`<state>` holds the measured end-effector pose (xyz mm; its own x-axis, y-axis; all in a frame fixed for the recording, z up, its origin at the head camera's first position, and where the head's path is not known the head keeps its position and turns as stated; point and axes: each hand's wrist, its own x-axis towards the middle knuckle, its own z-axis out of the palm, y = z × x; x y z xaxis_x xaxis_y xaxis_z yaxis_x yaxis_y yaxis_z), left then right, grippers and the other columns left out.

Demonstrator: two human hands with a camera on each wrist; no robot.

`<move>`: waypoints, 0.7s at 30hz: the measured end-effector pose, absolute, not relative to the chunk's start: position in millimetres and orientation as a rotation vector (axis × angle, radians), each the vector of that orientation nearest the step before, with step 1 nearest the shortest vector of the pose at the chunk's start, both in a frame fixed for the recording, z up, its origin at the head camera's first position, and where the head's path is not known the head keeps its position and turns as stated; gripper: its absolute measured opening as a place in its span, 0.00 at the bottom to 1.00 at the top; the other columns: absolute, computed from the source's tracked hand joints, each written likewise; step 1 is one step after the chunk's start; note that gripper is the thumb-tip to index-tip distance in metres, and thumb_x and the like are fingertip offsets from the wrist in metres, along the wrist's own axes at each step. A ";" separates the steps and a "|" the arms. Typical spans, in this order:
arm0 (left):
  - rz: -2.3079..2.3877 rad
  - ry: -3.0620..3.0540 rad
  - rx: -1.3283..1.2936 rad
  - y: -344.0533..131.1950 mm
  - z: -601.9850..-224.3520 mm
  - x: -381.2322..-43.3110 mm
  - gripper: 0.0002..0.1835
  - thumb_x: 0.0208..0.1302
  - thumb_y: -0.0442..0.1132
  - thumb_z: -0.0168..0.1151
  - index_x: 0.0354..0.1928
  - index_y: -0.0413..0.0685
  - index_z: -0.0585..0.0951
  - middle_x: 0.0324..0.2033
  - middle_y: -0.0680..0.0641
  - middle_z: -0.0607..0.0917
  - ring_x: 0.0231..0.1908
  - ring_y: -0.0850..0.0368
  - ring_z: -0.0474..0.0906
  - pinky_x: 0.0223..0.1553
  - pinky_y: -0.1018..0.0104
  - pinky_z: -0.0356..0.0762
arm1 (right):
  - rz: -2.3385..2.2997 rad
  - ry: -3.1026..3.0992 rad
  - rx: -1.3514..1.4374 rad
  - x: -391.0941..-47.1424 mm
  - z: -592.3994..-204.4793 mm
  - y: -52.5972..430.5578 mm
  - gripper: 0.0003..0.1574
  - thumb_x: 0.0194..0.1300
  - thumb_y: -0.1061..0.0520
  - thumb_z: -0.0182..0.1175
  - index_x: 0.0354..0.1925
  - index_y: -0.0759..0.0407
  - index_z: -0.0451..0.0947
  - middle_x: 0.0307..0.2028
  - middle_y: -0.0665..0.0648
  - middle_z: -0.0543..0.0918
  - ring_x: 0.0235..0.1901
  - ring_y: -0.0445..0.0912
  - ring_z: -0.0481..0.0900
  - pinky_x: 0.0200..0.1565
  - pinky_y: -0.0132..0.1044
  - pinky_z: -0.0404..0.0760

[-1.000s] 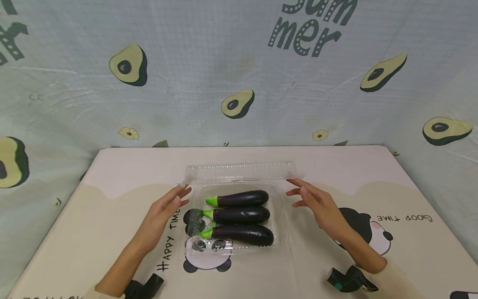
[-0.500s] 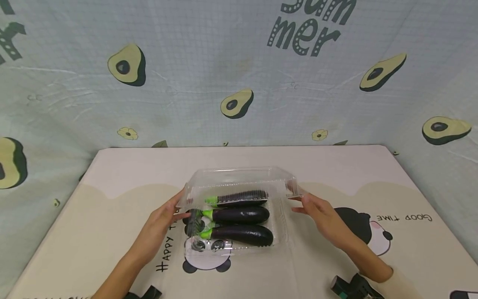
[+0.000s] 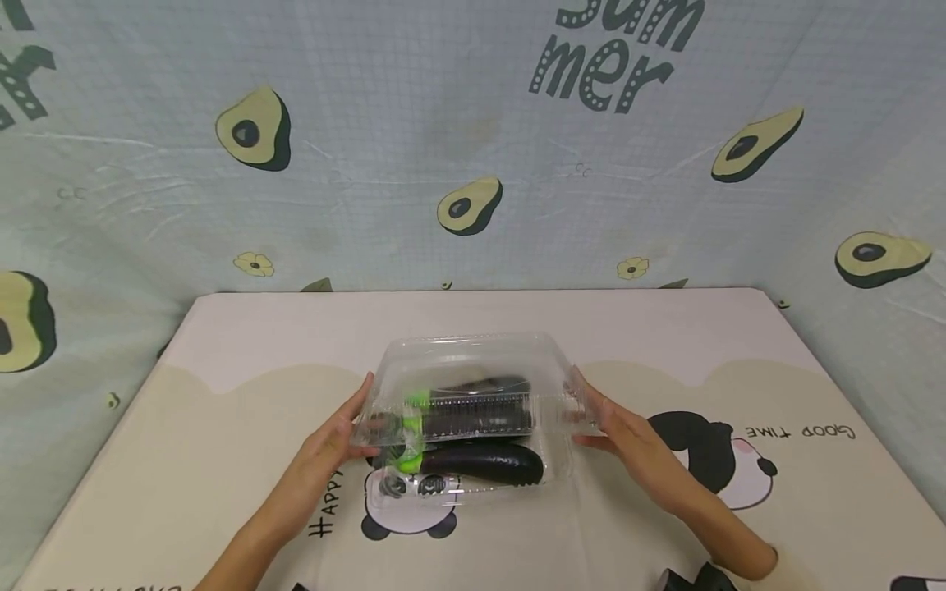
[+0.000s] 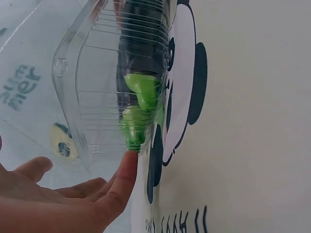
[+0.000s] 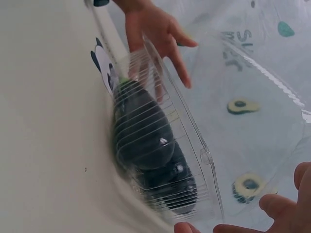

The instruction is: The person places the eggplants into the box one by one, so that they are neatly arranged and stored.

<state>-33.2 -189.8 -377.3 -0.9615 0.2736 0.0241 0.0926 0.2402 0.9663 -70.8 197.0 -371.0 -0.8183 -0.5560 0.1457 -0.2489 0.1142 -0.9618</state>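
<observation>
A clear plastic clamshell box (image 3: 556,469) lies on the table with three dark eggplants inside, their green stems toward the left. Its hinged lid (image 3: 473,351) leans forward at a slant over the back and middle eggplants, while the front eggplant (image 3: 488,463) shows below the lid's edge. At the left side of the box is my left hand (image 3: 325,447); the left wrist view shows its fingers extended, one fingertip right at the ribbed wall. Opposite it, my right hand (image 3: 639,447) has its fingers along the lid's right end. In the right wrist view those fingers are spread and relaxed.
The box sits mid-table on a pale tablecloth (image 3: 244,443) with printed pandas and lettering. Behind the table's far edge hangs a curtain (image 3: 355,148) printed with avocados. A black-and-white patch (image 3: 916,584) shows at the bottom right corner.
The lid has swung from standing back at the rear of the box to slanting over the eggplants. Both hands have come in to the lid's ends and moved toward me with it.
</observation>
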 end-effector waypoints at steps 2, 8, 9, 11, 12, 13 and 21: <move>1.799 2.359 0.325 -188.7 -377.0 -31.3 0.26 0.78 0.50 0.27 0.75 0.66 0.48 0.73 0.42 0.52 0.50 0.41 0.77 0.55 0.27 0.56 | -1.758 2.130 -0.765 -69.6 -371.7 197.6 0.29 0.80 0.54 0.25 0.75 0.49 0.46 0.73 0.60 0.50 0.61 0.58 0.68 0.54 0.46 0.76; 1.778 2.352 0.322 -186.9 -377.6 -27.0 0.26 0.78 0.48 0.28 0.75 0.67 0.46 0.73 0.41 0.50 0.55 0.38 0.73 0.54 0.31 0.63 | -1.697 2.160 -0.704 -67.1 -376.1 200.2 0.29 0.80 0.53 0.24 0.75 0.45 0.46 0.74 0.57 0.46 0.62 0.55 0.66 0.49 0.46 0.79; 1.773 2.349 0.326 -187.1 -378.1 -26.4 0.26 0.78 0.49 0.27 0.75 0.67 0.46 0.73 0.40 0.51 0.55 0.38 0.73 0.54 0.33 0.64 | -1.685 2.170 -0.700 -66.8 -376.9 200.6 0.30 0.80 0.54 0.24 0.75 0.45 0.45 0.74 0.57 0.46 0.61 0.56 0.67 0.49 0.45 0.79; 1.761 2.357 0.318 -187.5 -378.9 -25.3 0.26 0.78 0.50 0.27 0.75 0.67 0.46 0.72 0.38 0.53 0.55 0.40 0.73 0.53 0.37 0.68 | -1.654 2.194 -0.670 -65.8 -378.2 201.1 0.30 0.80 0.54 0.24 0.75 0.42 0.45 0.74 0.56 0.45 0.57 0.57 0.71 0.48 0.44 0.79; 1.754 2.358 0.315 -187.7 -379.3 -24.7 0.26 0.78 0.50 0.26 0.76 0.66 0.46 0.71 0.38 0.53 0.54 0.41 0.73 0.52 0.39 0.69 | -1.634 2.211 -0.649 -65.1 -378.8 201.3 0.30 0.80 0.54 0.24 0.75 0.40 0.45 0.74 0.56 0.45 0.52 0.57 0.75 0.48 0.42 0.79; 1.746 2.358 0.310 -187.9 -379.6 -24.3 0.27 0.78 0.51 0.26 0.76 0.66 0.46 0.71 0.37 0.53 0.54 0.41 0.73 0.51 0.41 0.71 | -1.619 2.220 -0.630 -64.5 -379.3 201.5 0.30 0.80 0.53 0.24 0.75 0.39 0.45 0.74 0.56 0.45 0.49 0.56 0.77 0.48 0.41 0.79; 1.726 2.332 0.289 -187.8 -383.5 -23.7 0.27 0.78 0.51 0.30 0.75 0.69 0.44 0.69 0.33 0.55 0.55 0.39 0.72 0.48 0.47 0.73 | -1.654 2.110 -0.609 -63.1 -380.2 205.5 0.30 0.79 0.53 0.23 0.76 0.39 0.43 0.54 0.70 0.71 0.30 0.57 0.79 0.33 0.45 0.81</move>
